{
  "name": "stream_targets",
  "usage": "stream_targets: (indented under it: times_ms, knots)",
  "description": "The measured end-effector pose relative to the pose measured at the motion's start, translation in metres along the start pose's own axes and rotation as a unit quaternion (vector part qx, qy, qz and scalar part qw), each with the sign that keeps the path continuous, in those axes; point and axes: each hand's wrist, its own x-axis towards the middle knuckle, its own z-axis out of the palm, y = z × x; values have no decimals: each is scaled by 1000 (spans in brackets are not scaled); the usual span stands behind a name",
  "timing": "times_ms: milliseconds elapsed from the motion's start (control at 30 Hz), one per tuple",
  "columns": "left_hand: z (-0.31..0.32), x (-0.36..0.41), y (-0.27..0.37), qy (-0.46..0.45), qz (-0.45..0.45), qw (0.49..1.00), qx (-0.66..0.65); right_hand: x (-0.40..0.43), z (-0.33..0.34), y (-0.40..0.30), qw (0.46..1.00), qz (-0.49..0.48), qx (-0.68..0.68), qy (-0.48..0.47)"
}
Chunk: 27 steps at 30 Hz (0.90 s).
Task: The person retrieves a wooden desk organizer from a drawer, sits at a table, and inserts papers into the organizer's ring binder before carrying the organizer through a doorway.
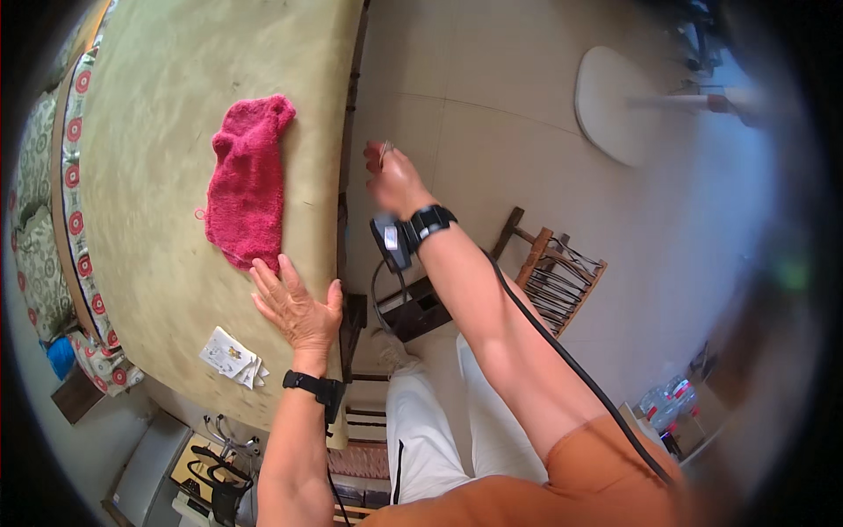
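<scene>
A folded pink-red terry towel (pixel 249 184) lies on a table with a pale yellow-green cover (pixel 151 263). My left hand (pixel 299 313) is spread flat near the table's edge, its fingertips at the lower end of the towel. My right hand (pixel 397 178) is off the table, over the floor, with its fingers curled. Something thin and metallic shows at its fingers, too small to name; whether it is held is unclear. Below my left hand, several small printed paper sheets (pixel 227 356) lie overlapped on the cover.
A small wooden stool with a woven seat (pixel 560 283) stands on the tiled floor beside a dark open box (pixel 421 309). A white round-cornered base (pixel 609 105) is farther off. Plastic bottles (pixel 665 402) stand at lower right. A cable runs along my right arm.
</scene>
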Motion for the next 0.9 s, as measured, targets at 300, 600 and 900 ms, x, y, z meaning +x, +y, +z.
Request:
stream_targets:
  times_ms: [300,600,900]
  knots:
    - [3,2,-8,-24,-11,1000,-11,70,35,2,996,21,-33,-77]
    - [-1,1,-15,-29,-14,999,-3,175,2,72,972,-94,-189,-103]
    - [1,1,-9,-25,-10,1000,-9,67,22,-21,999,36,33,-1]
